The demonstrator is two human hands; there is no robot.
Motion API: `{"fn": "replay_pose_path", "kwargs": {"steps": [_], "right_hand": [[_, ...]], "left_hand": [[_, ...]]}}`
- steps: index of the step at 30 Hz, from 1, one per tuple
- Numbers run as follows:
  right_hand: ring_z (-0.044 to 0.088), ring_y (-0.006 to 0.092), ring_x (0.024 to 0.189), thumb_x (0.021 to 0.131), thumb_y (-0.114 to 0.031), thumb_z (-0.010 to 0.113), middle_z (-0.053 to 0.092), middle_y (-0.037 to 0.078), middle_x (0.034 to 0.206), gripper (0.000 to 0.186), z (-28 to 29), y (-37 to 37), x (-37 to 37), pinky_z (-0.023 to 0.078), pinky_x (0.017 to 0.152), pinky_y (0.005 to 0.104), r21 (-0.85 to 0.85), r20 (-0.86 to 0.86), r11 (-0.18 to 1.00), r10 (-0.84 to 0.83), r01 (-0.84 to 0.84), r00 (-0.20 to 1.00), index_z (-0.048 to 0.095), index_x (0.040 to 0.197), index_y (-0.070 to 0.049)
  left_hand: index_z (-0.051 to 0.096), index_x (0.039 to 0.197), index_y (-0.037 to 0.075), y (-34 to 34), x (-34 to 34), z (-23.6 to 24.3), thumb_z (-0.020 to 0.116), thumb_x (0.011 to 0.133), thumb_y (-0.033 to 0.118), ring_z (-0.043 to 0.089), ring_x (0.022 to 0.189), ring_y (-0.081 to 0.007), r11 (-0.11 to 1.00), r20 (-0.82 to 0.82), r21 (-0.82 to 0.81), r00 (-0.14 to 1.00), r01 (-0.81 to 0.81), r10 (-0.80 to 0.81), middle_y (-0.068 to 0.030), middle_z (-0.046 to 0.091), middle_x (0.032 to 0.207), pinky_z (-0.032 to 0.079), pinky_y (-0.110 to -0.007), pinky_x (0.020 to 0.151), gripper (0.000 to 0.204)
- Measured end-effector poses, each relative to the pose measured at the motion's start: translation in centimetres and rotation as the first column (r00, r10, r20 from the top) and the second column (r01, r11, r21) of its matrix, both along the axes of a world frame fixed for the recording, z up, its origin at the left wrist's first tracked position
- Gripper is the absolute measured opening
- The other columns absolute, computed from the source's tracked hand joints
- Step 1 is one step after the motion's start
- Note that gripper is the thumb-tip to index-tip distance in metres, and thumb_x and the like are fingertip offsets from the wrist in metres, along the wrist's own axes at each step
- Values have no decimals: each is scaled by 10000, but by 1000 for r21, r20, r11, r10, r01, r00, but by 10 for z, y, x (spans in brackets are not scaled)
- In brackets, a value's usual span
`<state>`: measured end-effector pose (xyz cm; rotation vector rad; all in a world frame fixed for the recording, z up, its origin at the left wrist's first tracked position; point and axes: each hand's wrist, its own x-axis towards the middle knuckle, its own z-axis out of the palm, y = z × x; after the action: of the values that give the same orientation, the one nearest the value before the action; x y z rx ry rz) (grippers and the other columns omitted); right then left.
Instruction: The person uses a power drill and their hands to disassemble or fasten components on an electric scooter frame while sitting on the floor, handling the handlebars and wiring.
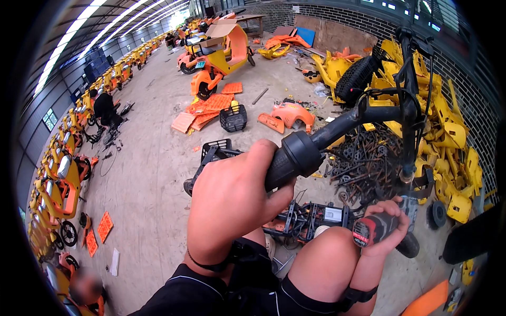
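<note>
Concrete floor (150, 174) spans mid-frame. Left hand (232, 195), centre, grasps the handlebar (337, 128) — likely stiff, heavy; hold by its rubber grip (300, 154). Right hand (388, 245), lower right, clasps a power tool (375, 229).

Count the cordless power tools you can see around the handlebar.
1: the red-and-black power tool in the right hand, just below the lower part of the black handlebar. Others may be hidden in the clutter.

The head-worn fisheye looks down and ahead, close above left hand (232, 195) and right hand (394, 231)
</note>
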<state>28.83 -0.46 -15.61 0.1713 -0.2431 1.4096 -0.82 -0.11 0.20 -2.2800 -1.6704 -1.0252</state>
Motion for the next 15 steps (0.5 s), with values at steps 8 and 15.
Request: {"fn": "replay_pose_path", "kwargs": {"steps": [8,15], "right_hand": [[581,119,907,940,-104,556,566,-22,902,286,-3,2,-4,441,943,364,1,-14,1000,5,-5,1000,570,1224,-65],[585,125,898,923,-104,575,565,-20,896,289,1,-3,0,441,922,365,4,-8,1000,-9,9,1000,567,1210,-71]], "left_hand": [[609,994,73,-1,-2,0,784,749,278,665,619,-374,1000,-3,-3,1000,-24,24,-147,659,679,522,-465,557,364],[626,998,86,0,3,-1,785,747,262,666,631,-373,1000,18,-2,1000,-7,7,-153,656,683,519,-461,566,346]]}}
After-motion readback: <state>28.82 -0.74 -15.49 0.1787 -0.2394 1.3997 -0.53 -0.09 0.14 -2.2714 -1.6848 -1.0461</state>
